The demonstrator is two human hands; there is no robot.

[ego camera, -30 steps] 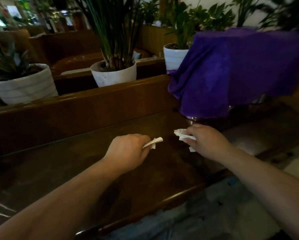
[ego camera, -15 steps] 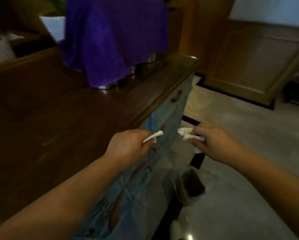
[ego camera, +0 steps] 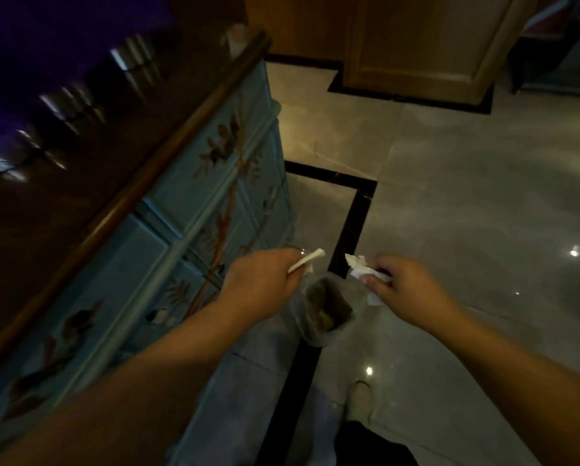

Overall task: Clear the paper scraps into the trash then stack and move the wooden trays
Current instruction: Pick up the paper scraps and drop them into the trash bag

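White paper scraps are pinched in both of a person's bare hands, seen from above by a camera on their head. The left hand (ego camera: 265, 284) is closed around a flat folded strip of paper (ego camera: 307, 260), whose long axis slants up and to the right out of the fist. The right hand (ego camera: 406, 290) is closed around a crumpled scrap (ego camera: 360, 267), with more paper showing under the fingers. The two hands are level with each other and a small gap apart. Directly below that gap, on the floor, sits a small trash bin (ego camera: 325, 309) lined with a clear plastic bag, its dark opening facing up. Both scraps hang just above and to either side of the bin's mouth; the left strip's tip looks slightly nearer the opening. Letting go should drop both pieces in, though the light crumpled one could drift past the rim. The floor (ego camera: 483, 213) is glossy pale stone tile with black inlay lines, reflecting ceiling lights. To the left stands a blue painted cabinet (ego camera: 197, 196) with branch-and-leaf decoration and a dark wooden top. No wooden trays are visible. A shoe (ego camera: 359, 398) shows at the bottom edge.
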